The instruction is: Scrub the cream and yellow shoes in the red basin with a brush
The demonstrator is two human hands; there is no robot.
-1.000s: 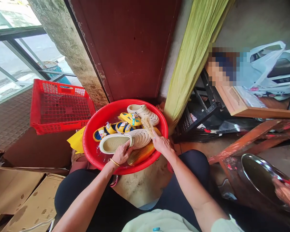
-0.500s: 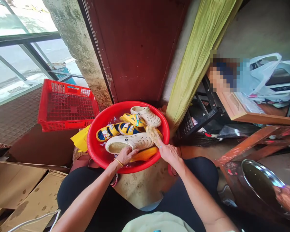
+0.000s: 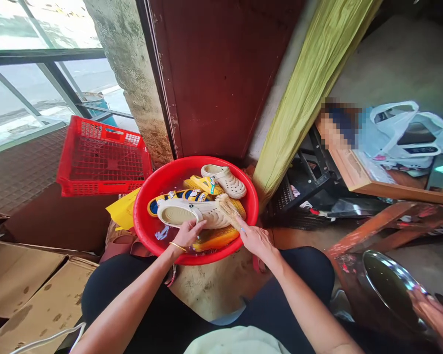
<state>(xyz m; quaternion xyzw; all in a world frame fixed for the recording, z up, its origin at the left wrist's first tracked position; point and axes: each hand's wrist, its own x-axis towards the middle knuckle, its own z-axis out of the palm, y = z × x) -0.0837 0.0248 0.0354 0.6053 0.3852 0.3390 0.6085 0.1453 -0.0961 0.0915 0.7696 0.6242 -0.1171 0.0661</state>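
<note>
- I have the left hand closed on the cream clog, fingers curled over the rim of its opening.
- I have the right hand closed on the bristle brush, its bristles against the clog's toe.
- The clog lies inside the red basin, at 12 o'clock from my knees, on top of other footwear.
- A second cream clog sits at the basin's 1 o'clock; yellow sandals lie at 10 o'clock, and an orange slipper lies at 6 o'clock, in shallow water.
- To my eye, this hold works well: the left hand steadies the clog and leaves the perforated toe open to the bristles.
- A red crate stands at 10 o'clock; a steel pot sits at 4 o'clock, beside another person's hand.
</note>
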